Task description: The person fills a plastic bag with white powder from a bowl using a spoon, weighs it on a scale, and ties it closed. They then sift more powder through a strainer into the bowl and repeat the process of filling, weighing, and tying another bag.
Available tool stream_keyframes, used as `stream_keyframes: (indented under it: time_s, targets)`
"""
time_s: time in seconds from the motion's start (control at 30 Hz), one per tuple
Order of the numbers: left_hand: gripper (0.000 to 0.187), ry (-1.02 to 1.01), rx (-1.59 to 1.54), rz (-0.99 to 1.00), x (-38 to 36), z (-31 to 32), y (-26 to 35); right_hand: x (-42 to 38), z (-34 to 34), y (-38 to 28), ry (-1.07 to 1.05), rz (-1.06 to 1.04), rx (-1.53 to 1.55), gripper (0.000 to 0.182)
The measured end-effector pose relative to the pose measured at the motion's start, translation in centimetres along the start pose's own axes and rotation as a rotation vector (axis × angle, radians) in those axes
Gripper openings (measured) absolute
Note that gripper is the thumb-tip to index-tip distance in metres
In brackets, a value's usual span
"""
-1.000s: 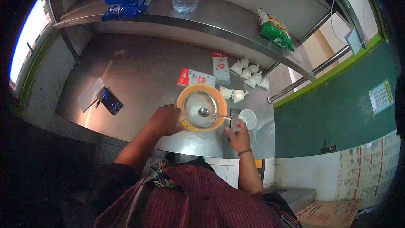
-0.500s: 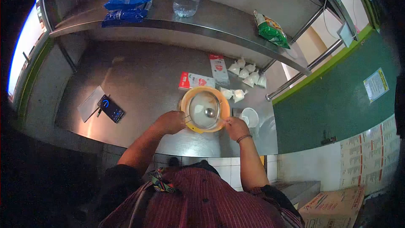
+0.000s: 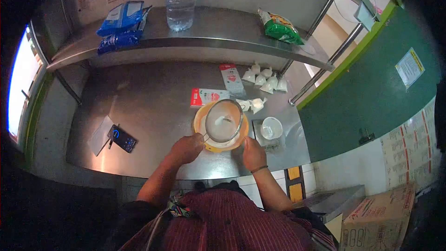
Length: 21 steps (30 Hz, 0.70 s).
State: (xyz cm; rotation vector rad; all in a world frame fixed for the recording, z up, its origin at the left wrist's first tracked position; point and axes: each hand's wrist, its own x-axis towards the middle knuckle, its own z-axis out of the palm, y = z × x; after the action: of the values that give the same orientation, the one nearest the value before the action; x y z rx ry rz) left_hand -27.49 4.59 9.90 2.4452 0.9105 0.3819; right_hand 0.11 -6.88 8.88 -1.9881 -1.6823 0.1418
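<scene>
My left hand (image 3: 188, 148) is closed around the handle of a round mesh sieve (image 3: 218, 128), which is tilted over an orange bowl (image 3: 214, 148). White powder shows in the sieve, with a small shiny or dark shape I cannot make out. At the bowl's right rim, my right hand (image 3: 254, 155) is closed; what its fingers grip is too small to tell. Behind the bowl lie a red and white packet (image 3: 204, 96) and a second packet (image 3: 232, 80). Small tied bags of white powder (image 3: 268, 84) stand beside them.
To the right, a white tub (image 3: 271, 128) stands on a flat scale-like object (image 3: 258, 131). A phone (image 3: 122, 139) lies at the left. Above the table, a steel shelf (image 3: 218, 42) holds blue packs (image 3: 118, 28), a water bottle (image 3: 180, 7) and a green pack (image 3: 281, 28).
The sieve has become more tilted, and the shiny round spoon end seen in it before no longer shows clearly. My right hand has shifted slightly at the bowl's right side. The camera view has shifted.
</scene>
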Motion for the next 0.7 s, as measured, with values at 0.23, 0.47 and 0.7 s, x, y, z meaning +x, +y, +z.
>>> stream_keyframes:
  time_s: [0.23, 0.47, 0.7]
  targets:
    - [0.026, -0.039, 0.063, -0.082, -0.2, -0.5, 1.2, -0.7, -0.1, -1.6, 0.014, 0.056, 0.043, 0.027]
    - [0.03, -0.03, 0.025, -0.08, -0.6, -0.4, 1.4, -0.9, 0.4, -1.3, -0.004, 0.082, 0.055, 0.028]
    - [0.036, -0.01, -0.102, -0.251, -0.9, -0.7, 2.2, -0.9, 0.9, -0.6, 0.044, 0.062, 0.088, 0.028]
